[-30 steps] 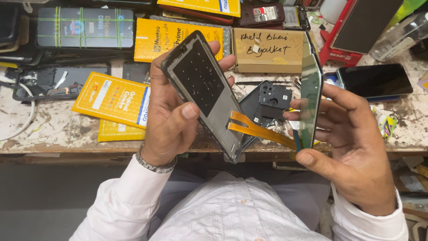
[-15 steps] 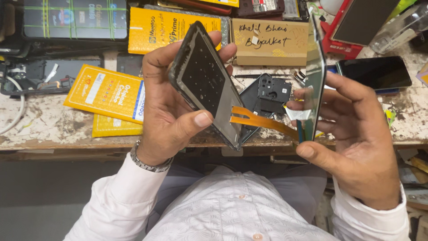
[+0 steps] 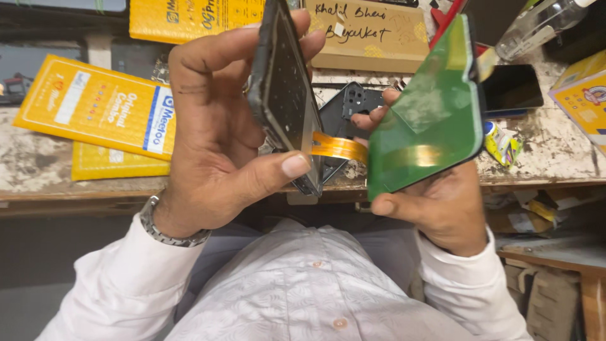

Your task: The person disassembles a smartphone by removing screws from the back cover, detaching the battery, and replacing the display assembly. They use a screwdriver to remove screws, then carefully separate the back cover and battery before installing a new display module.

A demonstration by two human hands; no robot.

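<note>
My left hand (image 3: 218, 136) grips a dark phone frame (image 3: 285, 88), held upright with its inner side toward me. My right hand (image 3: 435, 202) holds a display panel (image 3: 429, 113) by its lower edge, its green-filmed back facing me. An orange flex ribbon (image 3: 338, 146) runs between the frame and the panel, so the two parts are still joined. Behind the ribbon, a black phone back cover (image 3: 353, 104) with camera holes lies on the bench.
Yellow flat packages (image 3: 88, 107) lie on the worn workbench (image 3: 38, 164) at left. A brown cardboard box (image 3: 372, 35) sits behind. A dark phone (image 3: 511, 88) and a clear bottle (image 3: 536, 22) are at right. More yellow packs (image 3: 581, 95) sit far right.
Both hands have come closer to the camera. The right hand has turned the display panel from edge-on, so its green back faces me. The frame has tilted more upright.
</note>
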